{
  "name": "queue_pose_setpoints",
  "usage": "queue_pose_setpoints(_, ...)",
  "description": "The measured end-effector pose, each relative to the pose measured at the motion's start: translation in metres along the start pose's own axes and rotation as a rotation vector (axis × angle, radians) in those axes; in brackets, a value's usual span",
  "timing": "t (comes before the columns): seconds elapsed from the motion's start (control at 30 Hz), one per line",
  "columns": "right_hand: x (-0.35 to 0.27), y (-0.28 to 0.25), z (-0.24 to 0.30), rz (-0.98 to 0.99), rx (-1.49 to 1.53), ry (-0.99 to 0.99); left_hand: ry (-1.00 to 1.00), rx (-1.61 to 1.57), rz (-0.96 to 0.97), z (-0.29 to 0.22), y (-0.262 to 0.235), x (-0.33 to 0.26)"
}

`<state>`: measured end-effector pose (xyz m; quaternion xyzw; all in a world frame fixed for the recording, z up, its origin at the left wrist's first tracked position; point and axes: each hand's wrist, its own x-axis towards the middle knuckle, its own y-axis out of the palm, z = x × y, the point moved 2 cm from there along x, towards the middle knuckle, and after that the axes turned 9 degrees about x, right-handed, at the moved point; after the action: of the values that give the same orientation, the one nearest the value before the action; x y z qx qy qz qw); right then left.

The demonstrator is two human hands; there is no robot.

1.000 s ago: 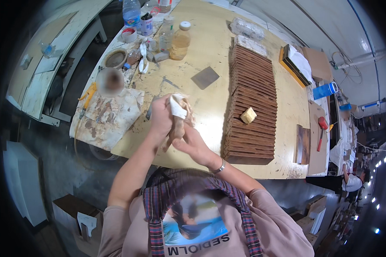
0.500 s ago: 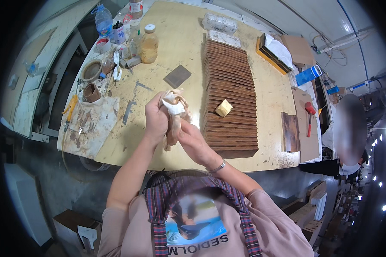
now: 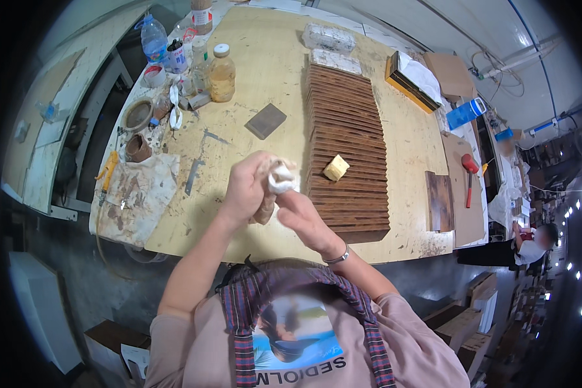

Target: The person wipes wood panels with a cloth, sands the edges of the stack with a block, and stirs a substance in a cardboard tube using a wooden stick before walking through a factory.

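Note:
In front of my chest I hold a crumpled white-and-tan rag [image 3: 281, 177] above the near part of the table. My left hand [image 3: 244, 191] is closed around it, with a stained end hanging below the fist. My right hand [image 3: 307, 223] has its thumb and fingertips at the rag's lower right side; the fingers are slightly blurred and partly hidden. To the right lies a long row of dark brown wooden strips [image 3: 349, 200], packed side by side. A pale yellow block [image 3: 335, 168], perhaps a sponge, rests on top of them.
A dark flat sheet [image 3: 265, 121] and a metal square [image 3: 193, 176] lie left of the strips. Bottles, including an amber-filled one [image 3: 222, 77], crowd the far left. A stained cloth [image 3: 139, 200] covers the left corner. A red mallet [image 3: 469, 167] and brown board [image 3: 439, 200] lie right.
Both hands and the rag have moved slightly nearer to me and to the right. The rag is bunched more tightly, and its hanging end is shorter. The strips and yellow block stay put.

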<state>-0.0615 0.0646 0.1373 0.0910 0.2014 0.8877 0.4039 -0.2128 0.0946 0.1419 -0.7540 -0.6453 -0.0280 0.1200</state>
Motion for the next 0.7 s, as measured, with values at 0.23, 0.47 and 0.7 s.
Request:
queue_pose_setpoints(0.23, 0.013, 0.012, 0.008, -0.013, -0.419, -0.091, -0.265, -0.471, -0.180, -0.001, -0.003, 0.017)
queue_pose_setpoints(0.47, 0.007, 0.019, 0.014, 0.095, -0.581, -0.167, -0.350, -0.177, -0.540, 0.039, -0.067, 0.018)
queue_pose_setpoints(0.7, 0.012, -0.015, -0.020, -0.034, -0.327, 0.170, 0.115, 0.022, -0.186, 0.052, 0.008, -0.006)
